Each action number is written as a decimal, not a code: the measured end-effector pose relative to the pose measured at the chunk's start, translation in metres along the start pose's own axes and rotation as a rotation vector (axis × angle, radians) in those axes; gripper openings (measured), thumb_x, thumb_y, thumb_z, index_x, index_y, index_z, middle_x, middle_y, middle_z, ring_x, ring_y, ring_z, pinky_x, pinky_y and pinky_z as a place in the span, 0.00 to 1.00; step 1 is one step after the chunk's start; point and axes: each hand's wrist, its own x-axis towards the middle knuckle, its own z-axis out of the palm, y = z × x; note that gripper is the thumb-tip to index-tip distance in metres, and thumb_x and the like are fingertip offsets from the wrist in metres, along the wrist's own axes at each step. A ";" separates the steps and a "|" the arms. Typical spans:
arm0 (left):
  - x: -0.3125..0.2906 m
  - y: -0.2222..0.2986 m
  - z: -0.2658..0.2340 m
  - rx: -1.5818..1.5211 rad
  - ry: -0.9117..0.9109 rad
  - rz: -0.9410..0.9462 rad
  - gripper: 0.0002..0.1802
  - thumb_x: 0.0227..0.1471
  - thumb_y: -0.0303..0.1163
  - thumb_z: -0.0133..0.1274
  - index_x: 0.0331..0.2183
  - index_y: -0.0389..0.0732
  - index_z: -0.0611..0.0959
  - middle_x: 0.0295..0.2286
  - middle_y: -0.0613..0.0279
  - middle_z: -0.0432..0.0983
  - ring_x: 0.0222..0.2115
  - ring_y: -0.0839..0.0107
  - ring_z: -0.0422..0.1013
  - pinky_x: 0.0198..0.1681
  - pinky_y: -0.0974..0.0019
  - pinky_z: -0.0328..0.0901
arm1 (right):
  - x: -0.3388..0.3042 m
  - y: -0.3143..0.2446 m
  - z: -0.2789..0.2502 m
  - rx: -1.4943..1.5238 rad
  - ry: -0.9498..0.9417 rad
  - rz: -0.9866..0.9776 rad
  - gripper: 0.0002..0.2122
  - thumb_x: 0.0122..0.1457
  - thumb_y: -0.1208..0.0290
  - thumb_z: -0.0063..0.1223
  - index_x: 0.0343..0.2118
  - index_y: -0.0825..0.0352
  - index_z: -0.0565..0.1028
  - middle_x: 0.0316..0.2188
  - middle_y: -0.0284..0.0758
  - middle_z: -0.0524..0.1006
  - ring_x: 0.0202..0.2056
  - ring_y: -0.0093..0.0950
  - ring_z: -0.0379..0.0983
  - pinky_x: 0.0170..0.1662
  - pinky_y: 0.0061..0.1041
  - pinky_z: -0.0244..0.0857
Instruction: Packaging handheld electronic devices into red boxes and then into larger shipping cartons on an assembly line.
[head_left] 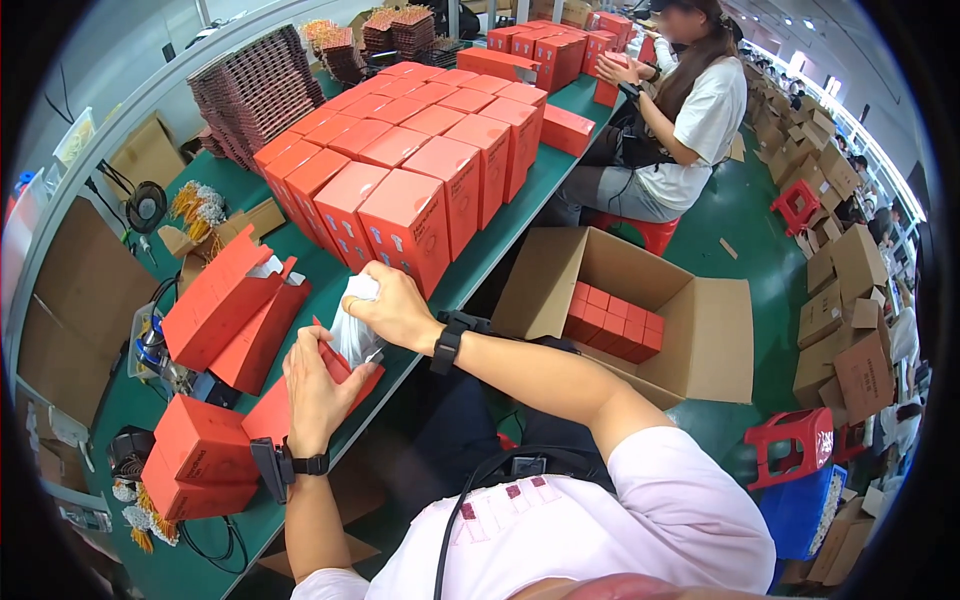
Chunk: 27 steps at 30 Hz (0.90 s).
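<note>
My right hand [395, 308] is closed on a white plastic-wrapped item [350, 335], which stands at the open end of a red carton [268, 412]. What is inside the wrapping cannot be made out. My left hand [318, 385] is wrapped round that carton near its opening, thumb on the near side. The carton lies on the green table [300, 490] by its front edge. Just beyond my right hand begins a block of upright closed red boxes [405, 215]. Left of my hands lie flattened red cartons [225, 310] with their flaps out.
Closed red boxes [195, 460] sit at the near left, with orange-tipped cables [150, 515] beside them. Stacked egg-crate trays [250, 95] stand behind. A cardboard box [690, 340] partly filled with red boxes is on the right. Farther along, a seated person [690, 120] handles a red box.
</note>
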 end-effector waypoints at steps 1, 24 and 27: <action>0.000 -0.002 0.000 0.003 0.000 -0.004 0.37 0.36 0.38 0.74 0.44 0.40 0.68 0.39 0.54 0.69 0.44 0.53 0.68 0.53 0.53 0.59 | -0.003 -0.001 0.001 -0.011 0.040 -0.006 0.16 0.49 0.65 0.61 0.34 0.75 0.74 0.27 0.51 0.79 0.33 0.43 0.80 0.36 0.37 0.71; 0.008 -0.001 0.001 -0.014 0.026 0.003 0.35 0.34 0.36 0.73 0.41 0.38 0.69 0.35 0.51 0.71 0.40 0.47 0.69 0.46 0.52 0.63 | 0.031 -0.010 0.013 -0.034 0.380 -0.418 0.11 0.47 0.72 0.65 0.32 0.71 0.79 0.23 0.38 0.80 0.26 0.23 0.77 0.32 0.26 0.71; 0.009 -0.006 0.003 -0.029 0.050 0.047 0.35 0.35 0.36 0.73 0.40 0.40 0.68 0.35 0.52 0.72 0.40 0.48 0.69 0.47 0.53 0.63 | 0.030 -0.018 0.015 -0.014 0.391 -0.523 0.10 0.49 0.72 0.64 0.32 0.72 0.79 0.22 0.33 0.79 0.26 0.18 0.74 0.31 0.24 0.70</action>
